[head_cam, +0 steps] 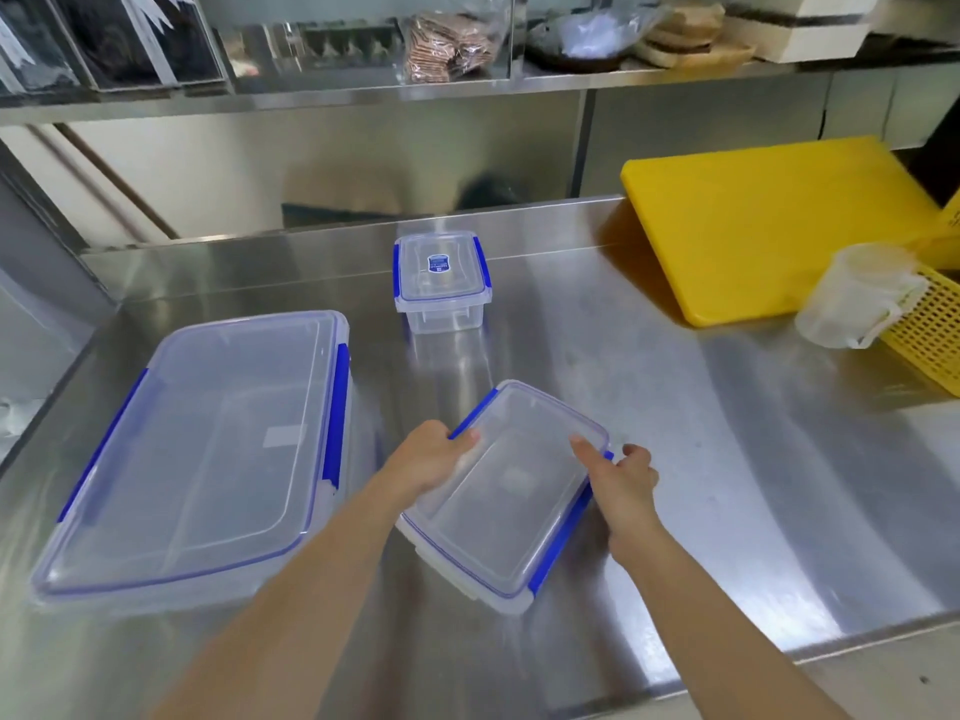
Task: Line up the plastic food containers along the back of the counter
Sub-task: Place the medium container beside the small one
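Mid-sized container, empty, between both hands.

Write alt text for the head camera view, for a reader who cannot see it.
Two bare hands, left hand and right hand, grip a medium lidded container angled near the front of a steel counter. A large container sits to the left, a small container at the back, and a yellow cutting board on the right.

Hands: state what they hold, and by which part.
Both hold the medium container, lid on. The left hand grips its left long edge near the far corner; the right hand grips the right long edge by the blue clip.
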